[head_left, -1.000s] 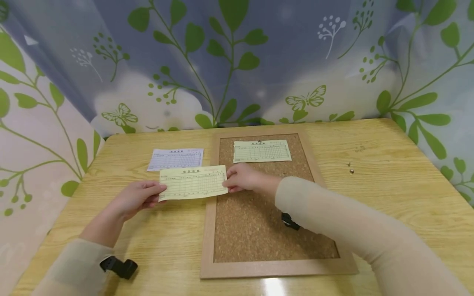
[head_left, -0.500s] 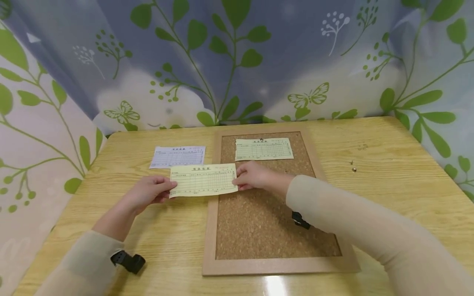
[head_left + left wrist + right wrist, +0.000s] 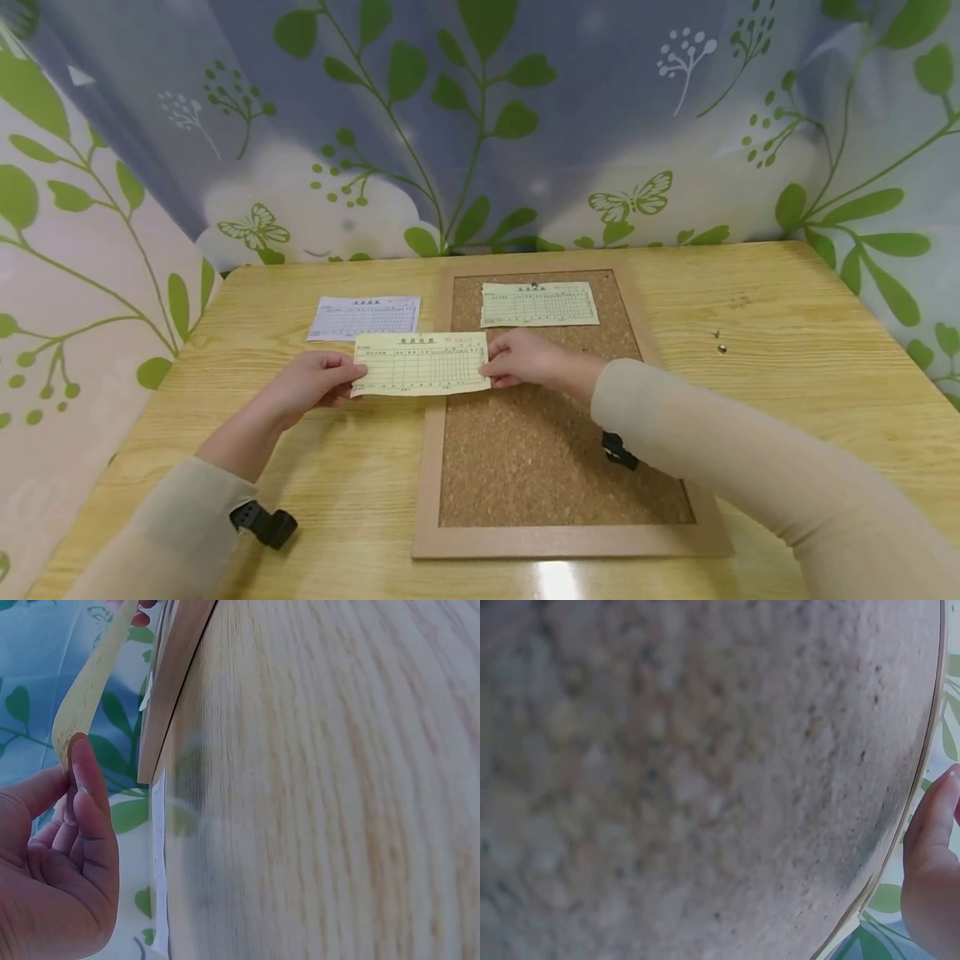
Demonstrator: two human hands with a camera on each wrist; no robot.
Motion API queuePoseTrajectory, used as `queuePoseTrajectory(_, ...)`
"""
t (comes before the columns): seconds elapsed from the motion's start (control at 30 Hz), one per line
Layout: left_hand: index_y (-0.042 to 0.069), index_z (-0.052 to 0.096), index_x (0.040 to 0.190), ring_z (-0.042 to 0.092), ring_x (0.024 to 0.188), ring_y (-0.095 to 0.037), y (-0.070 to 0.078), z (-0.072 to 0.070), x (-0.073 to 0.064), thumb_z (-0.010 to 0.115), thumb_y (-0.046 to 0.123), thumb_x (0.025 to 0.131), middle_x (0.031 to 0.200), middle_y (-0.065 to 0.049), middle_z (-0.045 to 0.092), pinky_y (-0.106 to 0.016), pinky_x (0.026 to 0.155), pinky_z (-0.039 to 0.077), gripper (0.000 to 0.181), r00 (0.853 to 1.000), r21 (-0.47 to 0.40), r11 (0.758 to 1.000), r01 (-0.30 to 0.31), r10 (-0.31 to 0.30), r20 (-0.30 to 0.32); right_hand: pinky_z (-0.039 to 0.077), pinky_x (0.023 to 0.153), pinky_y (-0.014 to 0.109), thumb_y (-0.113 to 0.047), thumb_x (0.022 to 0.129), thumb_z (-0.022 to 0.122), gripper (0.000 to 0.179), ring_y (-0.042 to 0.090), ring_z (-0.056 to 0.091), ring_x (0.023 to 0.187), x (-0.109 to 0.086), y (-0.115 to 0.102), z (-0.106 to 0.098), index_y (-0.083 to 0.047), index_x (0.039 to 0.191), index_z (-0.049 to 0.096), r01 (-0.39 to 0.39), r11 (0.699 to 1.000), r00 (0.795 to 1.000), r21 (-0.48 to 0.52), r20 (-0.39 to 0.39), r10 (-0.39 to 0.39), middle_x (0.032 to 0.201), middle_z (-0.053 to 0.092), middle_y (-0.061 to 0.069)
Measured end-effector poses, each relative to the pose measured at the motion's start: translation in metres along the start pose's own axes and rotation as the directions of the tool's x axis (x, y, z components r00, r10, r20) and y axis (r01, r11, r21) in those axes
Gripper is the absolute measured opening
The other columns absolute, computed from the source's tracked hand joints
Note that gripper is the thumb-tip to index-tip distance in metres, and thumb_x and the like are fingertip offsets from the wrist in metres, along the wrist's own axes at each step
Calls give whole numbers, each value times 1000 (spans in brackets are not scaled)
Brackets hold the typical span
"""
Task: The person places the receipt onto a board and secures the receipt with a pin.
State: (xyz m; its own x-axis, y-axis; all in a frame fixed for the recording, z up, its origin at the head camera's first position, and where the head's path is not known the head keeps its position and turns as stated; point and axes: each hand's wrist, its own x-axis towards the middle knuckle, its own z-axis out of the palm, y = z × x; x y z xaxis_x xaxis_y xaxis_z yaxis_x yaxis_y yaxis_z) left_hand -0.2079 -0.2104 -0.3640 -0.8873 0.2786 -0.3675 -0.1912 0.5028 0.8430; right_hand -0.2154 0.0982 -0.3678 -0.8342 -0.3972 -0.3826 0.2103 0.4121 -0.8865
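A yellow printed form slip is stretched between both hands, over the left frame edge of a corkboard. My left hand pinches its left end between thumb and fingers; in the left wrist view the slip stands clear above the table, bowed slightly. At the other end, my right hand pinches the right edge above the cork. Only part of the right hand shows in the right wrist view, beside the blurred cork surface. Another yellow slip is fixed at the board's top by a pushpin.
A white printed slip lies on the wooden table left of the board, partly behind the held slip. Two small thumbtacks lie to the right of the board. A leaf-patterned curtain closes off the back.
Both hands have carried the yellow slip to the right, so it overlaps the board's left frame more. The view has shifted slightly.
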Motion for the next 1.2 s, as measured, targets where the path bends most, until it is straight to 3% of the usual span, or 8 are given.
queuePoseTrajectory(0.33, 3, 62, 90, 54, 67, -13, 3, 7, 7, 60, 28, 92, 71, -1, 57, -28, 66, 49, 25, 1000, 12, 1000, -19, 18, 9, 53, 70, 26, -3, 90, 60, 11, 12, 58, 68, -2, 5, -10, 7, 95, 58, 5, 1000, 1000, -25, 0, -5, 78, 59, 7)
queuePoseTrajectory(0.6, 4, 61, 86, 56, 69, -14, 7, 13, 10, 59, 26, 93, 72, -1, 59, -28, 64, 48, 23, 999, 21, 999, -30, 30, 16, 53, 70, 26, -4, 91, 59, 15, 12, 58, 70, -9, 7, -16, 7, 100, 58, 2, 999, 1000, -33, -25, -3, 85, 60, 9)
queuePoseTrajectory(0.97, 4, 61, 87, 57, 69, -13, 12, 23, 15, 57, 24, 94, 72, -1, 60, -27, 65, 48, 21, 999, 16, 1000, -20, 19, 42, 52, 67, 25, -3, 91, 58, 12, 12, 57, 68, -12, 16, -25, 7, 97, 57, 12, 1000, 999, -23, -41, -13, 80, 58, 8)
queuePoseTrajectory(1.2, 4, 61, 85, 58, 67, -11, 18, 32, 21, 58, 21, 93, 72, -1, 60, -25, 62, 48, 19, 997, -3, 999, -48, 48, 59, 52, 69, 26, -2, 91, 56, 13, 11, 56, 69, -19, 18, -34, 9, 98, 55, 20, 1000, 999, -8, -33, -20, 80, 57, 7)
